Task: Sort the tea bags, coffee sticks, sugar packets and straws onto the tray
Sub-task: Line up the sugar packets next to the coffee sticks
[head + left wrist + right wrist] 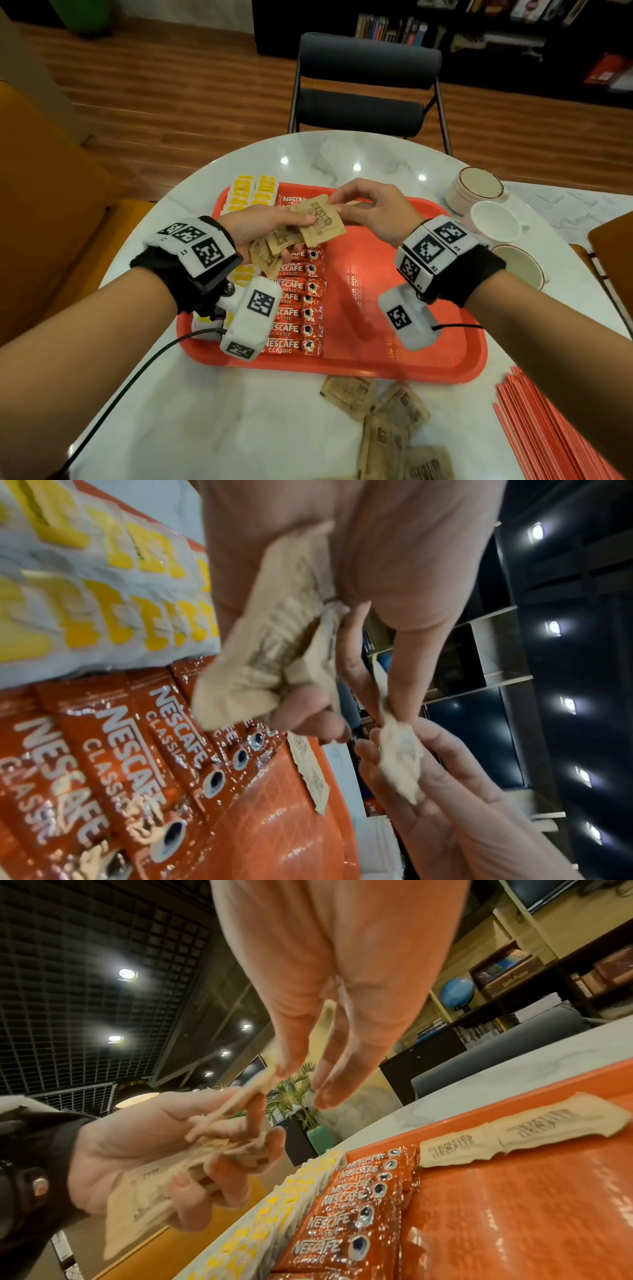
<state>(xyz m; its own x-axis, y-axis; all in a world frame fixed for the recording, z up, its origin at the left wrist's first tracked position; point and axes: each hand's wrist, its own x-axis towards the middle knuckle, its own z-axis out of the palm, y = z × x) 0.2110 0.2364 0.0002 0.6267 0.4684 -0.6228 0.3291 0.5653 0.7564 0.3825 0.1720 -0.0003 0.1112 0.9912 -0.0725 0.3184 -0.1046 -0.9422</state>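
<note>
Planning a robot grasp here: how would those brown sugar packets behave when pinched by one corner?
Probably floppy: the brown sugar packets crumple in the left hand. Likely light: the right hand lifts one by its edge. Those on the table lie flat, unlikely to roll.

You have one red plastic tray [428, 356], about nine red Nescafe coffee sticks [298, 311] in a column, three white ceramic cups [493, 221] far right, two brown paper sugar packets [514, 1134] on the tray, and four [387, 421] nearer you.
</note>
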